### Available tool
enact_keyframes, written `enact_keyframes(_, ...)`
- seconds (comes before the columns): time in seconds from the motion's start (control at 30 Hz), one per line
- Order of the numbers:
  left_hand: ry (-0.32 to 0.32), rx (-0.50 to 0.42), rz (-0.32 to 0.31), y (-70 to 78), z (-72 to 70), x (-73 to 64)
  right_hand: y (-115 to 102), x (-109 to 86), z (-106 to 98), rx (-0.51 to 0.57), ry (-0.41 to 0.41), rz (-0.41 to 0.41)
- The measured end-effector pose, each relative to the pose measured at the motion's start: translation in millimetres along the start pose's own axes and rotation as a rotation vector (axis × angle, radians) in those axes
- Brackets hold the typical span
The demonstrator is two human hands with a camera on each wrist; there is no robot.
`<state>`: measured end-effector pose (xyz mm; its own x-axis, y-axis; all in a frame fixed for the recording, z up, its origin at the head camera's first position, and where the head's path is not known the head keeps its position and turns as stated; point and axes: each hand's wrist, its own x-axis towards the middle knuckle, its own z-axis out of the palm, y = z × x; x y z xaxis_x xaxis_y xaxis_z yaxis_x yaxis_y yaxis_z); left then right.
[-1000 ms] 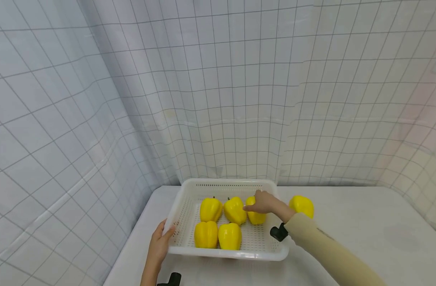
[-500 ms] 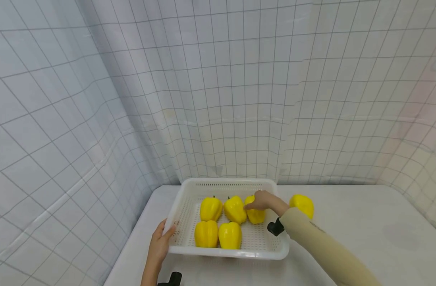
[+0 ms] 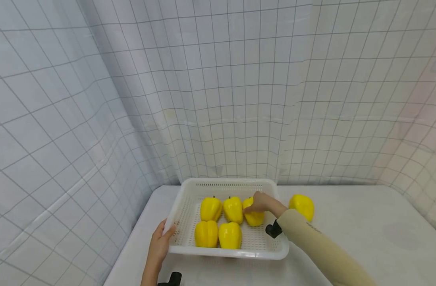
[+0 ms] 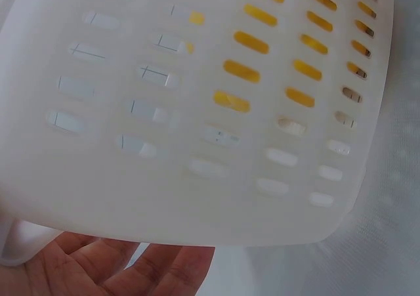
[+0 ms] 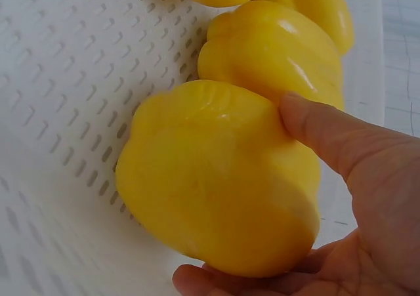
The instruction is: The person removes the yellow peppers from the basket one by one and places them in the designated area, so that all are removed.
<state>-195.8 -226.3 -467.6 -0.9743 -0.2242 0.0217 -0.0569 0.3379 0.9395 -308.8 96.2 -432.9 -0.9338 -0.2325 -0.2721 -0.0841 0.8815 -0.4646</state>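
A white perforated plastic basket (image 3: 228, 253) holds several yellow bell peppers. My left hand (image 3: 158, 247) grips its left rim, thumb over the top; in the left wrist view that hand's fingers (image 4: 121, 263) lie under the edge of the basket wall. At the basket's back right, my right hand (image 3: 265, 202) holds a bell pepper (image 5: 210, 178) between thumb and fingers. The thumb tip lies by the neighbouring bell pepper (image 5: 275, 50). Two more stand in front, a left pepper (image 3: 206, 234) and a right pepper (image 3: 230, 236); another pepper (image 3: 211, 209) is at back left.
One loose yellow bell pepper (image 3: 302, 206) sits on the white table (image 3: 364, 226) right of the basket, partly behind the right sleeve (image 3: 314, 240). A white gridded curtain (image 3: 236, 119) hangs behind the table and along its left side.
My right hand has moved slightly left with its pepper. The middle pepper of the back row has turned more upright and shifted slightly left. My left hand stays on the rim.
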Motion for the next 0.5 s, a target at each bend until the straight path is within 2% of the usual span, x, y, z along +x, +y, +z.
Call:
enact_keyframes(0.17,-0.009,0.001,0.013,-0.5,-0.5,0.7,0.4,0.1,3.5,0.049,-0.003,0.011)
enact_keyframes(0.5,0.001,-0.007,-0.007,-2.7,-0.2,1.6,3.0,-1.2,7.3,0.159,-0.005,0.04)
